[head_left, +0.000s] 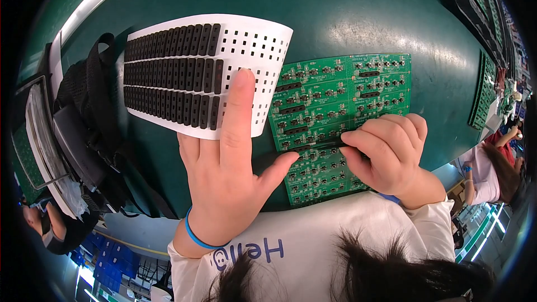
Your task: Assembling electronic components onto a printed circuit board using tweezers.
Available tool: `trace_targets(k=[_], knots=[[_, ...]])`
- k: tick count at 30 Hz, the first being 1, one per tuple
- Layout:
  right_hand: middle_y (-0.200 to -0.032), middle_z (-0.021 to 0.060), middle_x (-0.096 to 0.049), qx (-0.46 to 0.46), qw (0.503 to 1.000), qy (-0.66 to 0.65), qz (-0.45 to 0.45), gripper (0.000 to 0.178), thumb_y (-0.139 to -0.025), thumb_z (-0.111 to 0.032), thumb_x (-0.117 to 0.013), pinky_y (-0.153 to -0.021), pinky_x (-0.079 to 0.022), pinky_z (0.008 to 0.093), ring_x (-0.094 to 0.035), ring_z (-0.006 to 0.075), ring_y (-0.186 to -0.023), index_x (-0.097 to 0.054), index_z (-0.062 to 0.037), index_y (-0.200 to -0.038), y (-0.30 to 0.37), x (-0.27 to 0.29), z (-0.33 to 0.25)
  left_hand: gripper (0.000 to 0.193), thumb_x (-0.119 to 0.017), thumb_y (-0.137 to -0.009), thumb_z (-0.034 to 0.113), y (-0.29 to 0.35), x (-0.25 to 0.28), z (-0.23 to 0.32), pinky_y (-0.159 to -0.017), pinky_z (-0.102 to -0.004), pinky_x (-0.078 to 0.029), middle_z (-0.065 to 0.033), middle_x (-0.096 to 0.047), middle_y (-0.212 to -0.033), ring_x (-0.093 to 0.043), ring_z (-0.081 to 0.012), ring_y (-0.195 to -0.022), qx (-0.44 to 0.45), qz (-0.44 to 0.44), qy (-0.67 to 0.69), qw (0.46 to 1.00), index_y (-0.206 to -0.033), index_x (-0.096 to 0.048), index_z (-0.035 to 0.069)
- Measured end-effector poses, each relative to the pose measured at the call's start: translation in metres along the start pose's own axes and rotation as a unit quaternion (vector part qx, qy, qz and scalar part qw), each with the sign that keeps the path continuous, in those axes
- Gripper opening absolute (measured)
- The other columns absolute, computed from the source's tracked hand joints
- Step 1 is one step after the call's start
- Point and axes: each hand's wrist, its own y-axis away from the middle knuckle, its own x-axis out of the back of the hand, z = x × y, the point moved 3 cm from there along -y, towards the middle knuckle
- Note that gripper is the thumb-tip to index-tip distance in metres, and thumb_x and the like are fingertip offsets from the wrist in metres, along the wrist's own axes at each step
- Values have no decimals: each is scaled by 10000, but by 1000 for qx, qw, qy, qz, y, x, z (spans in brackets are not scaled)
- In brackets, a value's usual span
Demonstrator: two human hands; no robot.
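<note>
Left hand (226,184) sits flat and relaxed in the middle of the frame, not gripping anything, index finger stretched out so its tip rests on the lower right edge of the white carrier sheet (251,50). That sheet curls up a bit at the upper centre and holds three rows of little black rubbery strips (173,72) on its left part; the right part is just empty punched holes. The thumb reaches over toward the green circuit board panel (341,117), which lies flat on the dark green tabletop (347,11), right of centre.

Right hand (389,154) is curled up over the lower right of the board, fingertips bunched and pressing down around a black strip (321,145) lying across the panel. Looks like it's seating that strip onto the board, though I can't tell if the fingers are actually pinching it or just pushing. A few strips already sit on the board higher up, so my guess is it's partway through populating the panel. The next bit probably calls for peeling another strip off the sheet and lining it up with a bare row, which needs a careful pinch.

Other stuff: a black mesh bag (89,112) and a stack of papers at the left edge, more green boards (484,89) at the right edge, and another person's arm (492,151) lower right. Nothing really blocks the work area.
</note>
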Motion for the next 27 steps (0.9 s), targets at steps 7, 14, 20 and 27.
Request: trace_targets(k=[7,14,20,27], knots=[[-883,-36,-590,8,1000,4,3,294,-632,-199,-735,-703,-330,307,-549,134,-721,-663,-172,-917,-1,-2,-3,1010,-854,-590,238,0,0,0,-1032,-458,-299,-175,-395,-1405,-404,-393,-1211,-1,-1,-3,1000,-1399,-313,-32],[-881,-41,-590,6,1000,20,13,295,-622,-198,-734,-702,-329,298,-548,124,-714,-661,-177,-908,-3,-4,-7,1010,-852,-591,239,0,2,1,-1035,-457,-299,-176,-398,-1400,-399,-395,-1216,6,-4,-5,1000,-1402,-312,-29],[-884,-39,-591,-5,1000,18,9,292,-626,-200,-735,-704,-335,302,-555,127,-726,-661,-178,-908,-3,-4,-7,1010,-852,-592,242,-2,2,0,-1039,-459,-296,-182,-401,-1392,-398,-398,-1220,6,1,-9,1000,-1402,-313,-29],[-885,-38,-594,-18,1000,21,5,281,-642,-206,-733,-704,-340,309,-556,137,-737,-661,-176,-912,-2,-3,-3,1012,-853,-592,235,-2,1,-1,-1038,-462,-298,-191,-408,-1384,-404,-404,-1213,4,0,-10,1000,-1400,-309,-38]])
